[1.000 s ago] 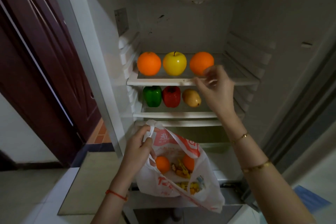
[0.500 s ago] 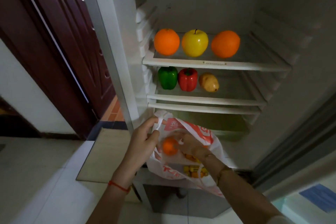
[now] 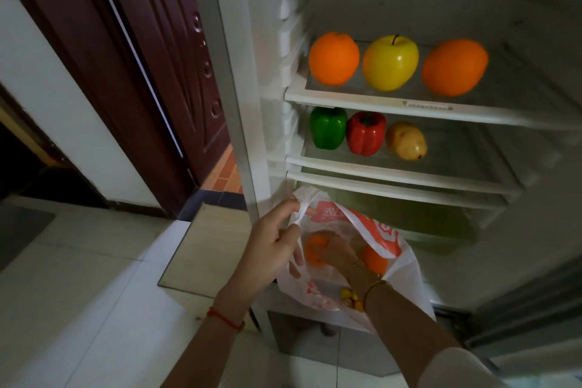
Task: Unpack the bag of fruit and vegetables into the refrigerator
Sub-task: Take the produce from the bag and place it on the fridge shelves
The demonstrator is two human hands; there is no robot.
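A white plastic bag [image 3: 406, 274] with orange print hangs in front of the open refrigerator's lower part. My left hand [image 3: 271, 252] grips its handle and holds it open. My right hand [image 3: 341, 257] is inside the bag, fingers closed around a small orange [image 3: 313, 250], seen dimly through the plastic. A second small orange [image 3: 374, 260] and some yellow pieces [image 3: 349, 296] lie in the bag. On the upper shelf [image 3: 362, 99] sit an orange [image 3: 333, 58], a yellow apple [image 3: 390, 63] and another orange [image 3: 455, 68]. The shelf below holds a green pepper [image 3: 327, 127], a red pepper [image 3: 366, 133] and a potato [image 3: 406, 140].
A dark red wooden door [image 3: 141, 72] stands to the left of the refrigerator's side wall [image 3: 233, 104]. A beige mat [image 3: 211, 249] lies on the pale tiled floor. A clear drawer [image 3: 409, 214] sits behind the bag. The right halves of both shelves are bare.
My right hand left the upper shelf, came down and went into the bag onto the small orange. My left hand kept the handle. The view has dropped and moved closer.
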